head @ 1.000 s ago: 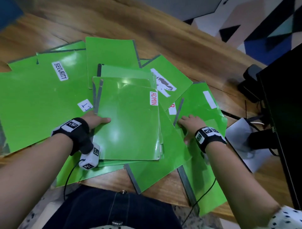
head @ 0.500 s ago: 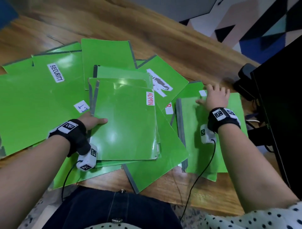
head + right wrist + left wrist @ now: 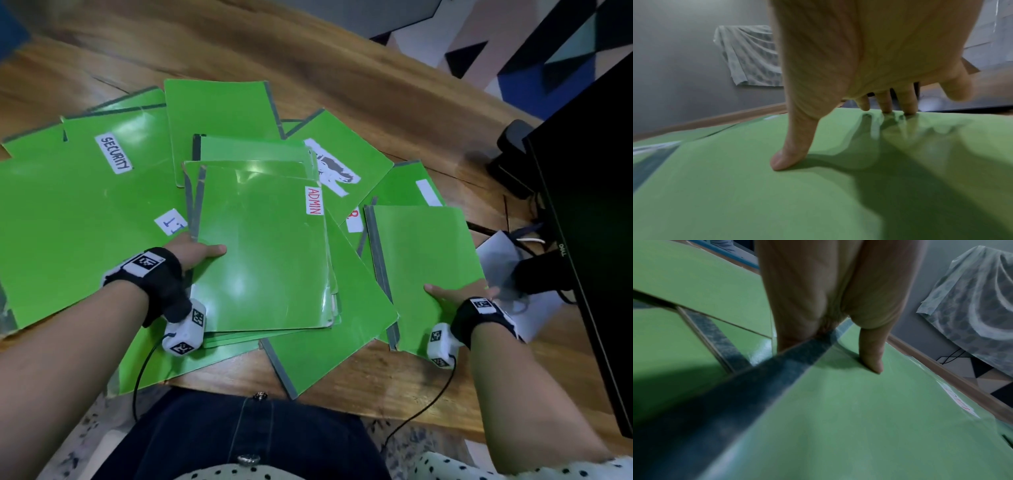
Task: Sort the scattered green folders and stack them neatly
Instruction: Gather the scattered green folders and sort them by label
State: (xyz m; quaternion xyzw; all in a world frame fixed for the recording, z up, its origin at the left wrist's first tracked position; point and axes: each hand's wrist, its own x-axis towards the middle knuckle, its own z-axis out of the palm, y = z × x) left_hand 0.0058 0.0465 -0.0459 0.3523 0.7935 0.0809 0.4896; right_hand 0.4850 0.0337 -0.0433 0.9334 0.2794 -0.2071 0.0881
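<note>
Both hands are down on green folders as we work at the wooden desk (image 3: 359,85). Our left hand (image 3: 193,253) grips the spine edge of the ADMIN folder (image 3: 263,253), thumb (image 3: 872,353) pressed flat on its cover and the fingers tucked under the edge, out of sight. That folder tops a small pile of several others in the middle of the spread. Our right hand (image 3: 455,294) holds the plain folder (image 3: 421,260) at its near right corner, thumb (image 3: 793,146) on the cover, three fingertips (image 3: 887,104) touching its far edge; whether they curl under we cannot tell. This folder lies just right of the ADMIN pile, over another one with a white label. To the left we see the SECURITY folder (image 3: 68,219) spread wide, with an IT label (image 3: 170,222) peeking out beside the left hand. Behind the pile sits a folder with a torn label (image 3: 346,161), and more green covers fan out toward the far side. A black monitor (image 3: 589,212) stands at the right edge, a white paper (image 3: 534,308) lying at its foot.
</note>
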